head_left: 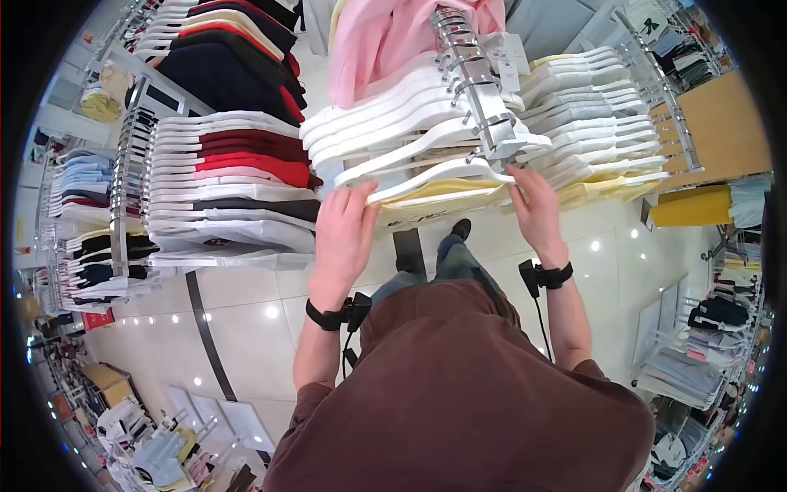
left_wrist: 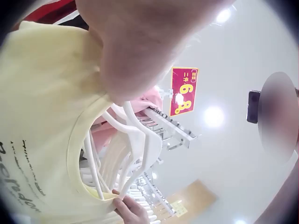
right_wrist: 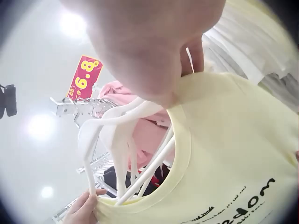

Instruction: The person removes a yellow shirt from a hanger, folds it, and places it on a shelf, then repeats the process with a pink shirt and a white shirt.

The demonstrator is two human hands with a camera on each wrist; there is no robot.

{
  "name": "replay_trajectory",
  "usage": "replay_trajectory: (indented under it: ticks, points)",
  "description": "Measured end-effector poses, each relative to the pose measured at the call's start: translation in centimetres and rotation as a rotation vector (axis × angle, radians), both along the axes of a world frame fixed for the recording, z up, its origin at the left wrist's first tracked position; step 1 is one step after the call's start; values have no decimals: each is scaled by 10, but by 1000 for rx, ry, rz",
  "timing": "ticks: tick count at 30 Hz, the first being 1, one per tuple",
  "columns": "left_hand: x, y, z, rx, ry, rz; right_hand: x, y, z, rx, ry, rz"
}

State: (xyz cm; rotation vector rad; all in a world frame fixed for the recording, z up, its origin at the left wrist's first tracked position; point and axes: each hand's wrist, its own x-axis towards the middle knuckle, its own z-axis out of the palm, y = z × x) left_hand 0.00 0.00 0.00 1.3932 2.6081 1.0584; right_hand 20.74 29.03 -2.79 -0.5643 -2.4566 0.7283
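Both hands on the front yellow shirt [head_left: 447, 193] of the rail [head_left: 471, 74].

The left hand [head_left: 343, 234] grips one shoulder of the shirt and the right hand [head_left: 537, 209] grips the other, with fingers curled over the cloth and over the white hanger [head_left: 434, 174] under it. To do this well, I think both hands should pull evenly, so that the collar [right_wrist: 182, 154] sits centred on the hanger. A hard pull on one side could tilt the hanger or stretch the neck. The shirt is pale yellow and soft, with a round collar and dark print [right_wrist: 233, 207] on the chest. It hangs first in its row, just in front of other white hangers, with pink clothes [head_left: 385, 33] further behind.
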Motion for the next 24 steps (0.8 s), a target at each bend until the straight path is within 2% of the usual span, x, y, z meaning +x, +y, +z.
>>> replay_trajectory:
  ticks: [6,8,11,15,17,18,20,21,23,24]
  points:
    - [6,14,3,39,56,-12,-8,-10,14,13,-50,-10]
    - [5,13,-2,72,-43,-6,-6,-5,9,-20,68,45]
    - [-4,2,-18,122,-61,50,-1,-1,-1,-160,85,-11]
    - [-2,0,-15,120,-131,39,12,11,-18,-199,16,-28]
    - [-5,-4,-15,169,-186,29,18,17,-33,-532,81,-39]
    - [-6,-5,-16,165,-186,25,21,19,-35,-535,83,-44]
    - [-6,-7,-18,143,-213,5,27,20,-38,-745,56,-20]
    - [-7,-6,-19,143,-214,-3,31,22,-41,-744,58,-27]
    - [-7,-5,-20,116,-145,1,37,26,-52,-1090,-24,-35]
    - [-7,-4,-19,115,-145,-2,40,28,-59,-1090,-23,-38]
